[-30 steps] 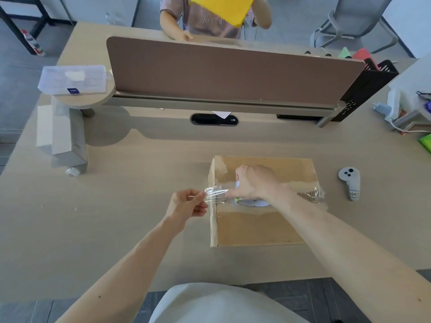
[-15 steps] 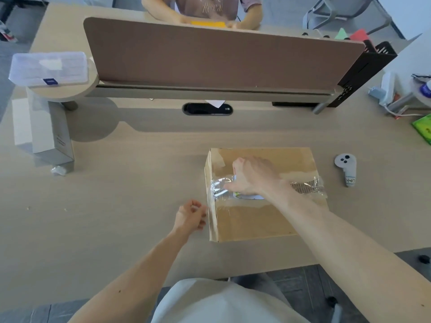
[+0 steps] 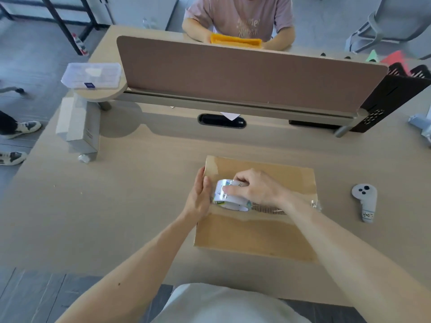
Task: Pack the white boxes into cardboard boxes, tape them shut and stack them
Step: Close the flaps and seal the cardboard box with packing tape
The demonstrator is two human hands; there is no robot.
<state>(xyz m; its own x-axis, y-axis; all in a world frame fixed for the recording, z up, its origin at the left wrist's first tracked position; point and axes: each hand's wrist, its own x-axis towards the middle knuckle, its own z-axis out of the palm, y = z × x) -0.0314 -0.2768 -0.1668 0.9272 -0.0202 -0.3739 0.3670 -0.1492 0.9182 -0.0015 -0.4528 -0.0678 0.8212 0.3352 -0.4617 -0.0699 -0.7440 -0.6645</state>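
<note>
Two hands on one carton. Your right hand [image 3: 253, 188] is curled around the tape roll [image 3: 229, 198], fingers closed over its top, holding it on the lid near the left edge. Your left hand [image 3: 199, 197] lies flat and open against the left side of the cardboard box [image 3: 254, 231], gripping nothing, pressing where the clear tape [image 3: 268, 209] would fold over the edge.

Flaps are down; a wrinkled strip of tape runs across the lid along the seam to the right edge, where it bunches. Whether it is stuck down along its whole length, you cannot tell from here. Judgement: sealing of this carton is nearly done; the strip still joins the roll and looks uncut.

Outward on the table [image 3: 116, 206]: white boxes [image 3: 78, 127] stand well apart at the far left, unpacked. No second carton in view, no stack started. So most of the job remains: more packing, more taping, then stacking.

Right of the carton lies a grey controller [image 3: 365, 201], clear of the work. Another person [image 3: 240, 19] sits beyond the desk divider [image 3: 245, 73].
</note>
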